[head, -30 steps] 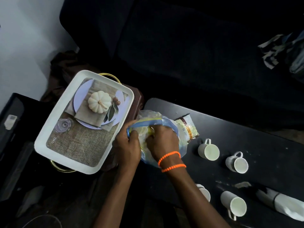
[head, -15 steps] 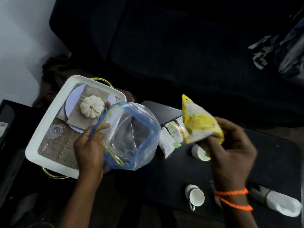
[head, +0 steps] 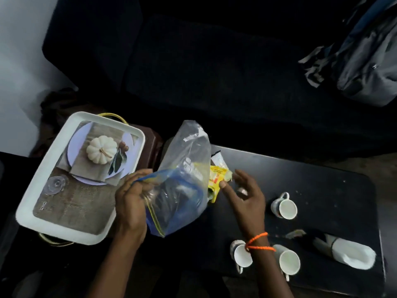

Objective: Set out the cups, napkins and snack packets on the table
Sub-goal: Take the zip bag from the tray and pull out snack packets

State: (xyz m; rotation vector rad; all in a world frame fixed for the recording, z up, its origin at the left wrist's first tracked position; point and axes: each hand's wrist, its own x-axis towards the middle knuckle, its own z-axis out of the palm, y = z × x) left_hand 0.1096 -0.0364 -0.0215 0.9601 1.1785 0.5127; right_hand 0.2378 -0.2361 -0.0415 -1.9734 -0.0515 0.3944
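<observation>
While left hand grips plastic bag, right hand spread, fingertips touching yellow packet

Dim scene here, heavy shadow swallowing the dark sofa up top, almost no detail in it. Brightest patch is the pale wall at upper left, softly lit. The white tray and the white cups stand out hard against the black table. Small glare streaks on the clear plastic bag. Right hand soft, its fingers slightly smeared. Wide-angle bending shows at the edges, and the backpack at upper right looks stretched and soft. Overall grainy, low contrast.
</observation>
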